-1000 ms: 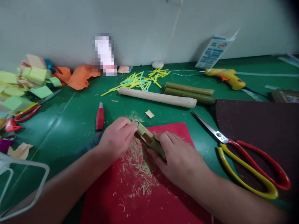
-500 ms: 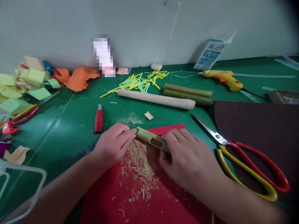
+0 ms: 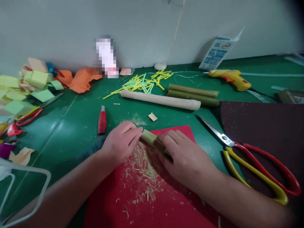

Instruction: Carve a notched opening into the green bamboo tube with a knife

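A short green bamboo tube [image 3: 149, 136] with a rectangular notch cut in its side lies slanted over a red sheet [image 3: 152, 215]. My right hand [image 3: 182, 155] grips its near right end, fingers partly covering the notch. At the far left end my left hand [image 3: 122, 141] is closed, pinching a small dark piece [image 3: 142, 129] that looks like sandpaper against the tube; most of it is hidden by the fingers. Pale shavings and dust [image 3: 143, 160] lie on the sheet below. A red-handled knife [image 3: 102, 122] rests beyond my left hand.
Large scissors [image 3: 225, 139] lie at the right on a dark brown sheet [image 3: 261, 126]. Behind are a pale stick [image 3: 161, 100], green bamboo tubes [image 3: 194, 96], cut yellow straws [image 3: 140, 84] and a yellow glue gun [image 3: 234, 79]. Folded paper [image 3: 38, 79] is piled at left.
My right hand has slid left along the tube and now covers more of the notch. My left hand stays at the tube's end. The whole view has shifted slightly.
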{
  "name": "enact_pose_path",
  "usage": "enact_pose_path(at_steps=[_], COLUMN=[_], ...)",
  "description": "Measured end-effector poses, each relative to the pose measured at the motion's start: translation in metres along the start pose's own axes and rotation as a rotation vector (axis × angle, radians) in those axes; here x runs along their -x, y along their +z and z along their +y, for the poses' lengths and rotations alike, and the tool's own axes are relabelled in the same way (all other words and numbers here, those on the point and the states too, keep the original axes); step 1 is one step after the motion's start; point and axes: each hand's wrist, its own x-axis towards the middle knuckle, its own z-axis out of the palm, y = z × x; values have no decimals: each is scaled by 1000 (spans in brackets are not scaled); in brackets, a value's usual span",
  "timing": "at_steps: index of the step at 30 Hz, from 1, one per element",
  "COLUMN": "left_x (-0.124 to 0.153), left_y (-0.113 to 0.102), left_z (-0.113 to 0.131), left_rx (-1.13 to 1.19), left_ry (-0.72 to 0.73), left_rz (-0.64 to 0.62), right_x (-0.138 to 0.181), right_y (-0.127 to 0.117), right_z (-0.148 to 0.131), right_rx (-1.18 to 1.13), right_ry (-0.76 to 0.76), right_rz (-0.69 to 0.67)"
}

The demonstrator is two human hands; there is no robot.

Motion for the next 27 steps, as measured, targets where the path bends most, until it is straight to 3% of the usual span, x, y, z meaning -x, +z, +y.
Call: enact_pose_path(at_steps=[7,27], left_x=[5,2], left_y=[-3,-2], left_z=[-1,0], left_rx=[6,16], left_ry=[40,21], left_rz=[20,4], right_x=[2,1], right_y=[2,3], right_z=[1,-2], right_rx=[-47,-44], right_ry=[80,56], right_rz=[-33,-45])
